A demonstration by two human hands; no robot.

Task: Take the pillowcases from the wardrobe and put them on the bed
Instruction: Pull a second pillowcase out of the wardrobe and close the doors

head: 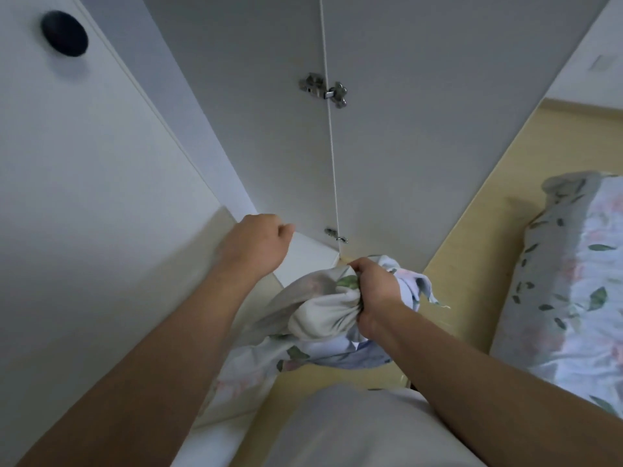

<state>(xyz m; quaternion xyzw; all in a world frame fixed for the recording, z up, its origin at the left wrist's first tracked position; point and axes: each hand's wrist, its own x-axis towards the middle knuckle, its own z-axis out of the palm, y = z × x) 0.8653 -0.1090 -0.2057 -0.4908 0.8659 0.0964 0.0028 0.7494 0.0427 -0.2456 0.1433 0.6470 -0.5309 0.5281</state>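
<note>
Your right hand [372, 291] is clamped in a tight fist around the pillowcases [323, 315], a bunched bundle of pale fabric printed with green leaves and faint pink flowers, and the cloth spills out on both sides of that fist: a puffed fold bulges at the nine o'clock side of your knuckles, a looser corner flaps out toward three o'clock, and the longest tail hangs down toward seven o'clock, trailing past your left forearm. Your left hand [258, 242] sits up at about ten o'clock from the bundle, apart from the fabric, fingers curled in against the lower edge of the white wardrobe door [101, 197] (whether it actually grips that edge, you cannot tell from here). That door carries a round dark knob [64, 38] up at eleven o'clock in view. Straight ahead at twelve o'clock you have the grey inner panels of the wardrobe [253, 112], with a metal hinge [323, 89] on the seam and a smaller one lower down. Over at three o'clock, well apart from your fist, lies the bed [573, 281] in matching leaf-print covers, with pale yellow floor [488, 214] between it and the wardrobe.
</note>
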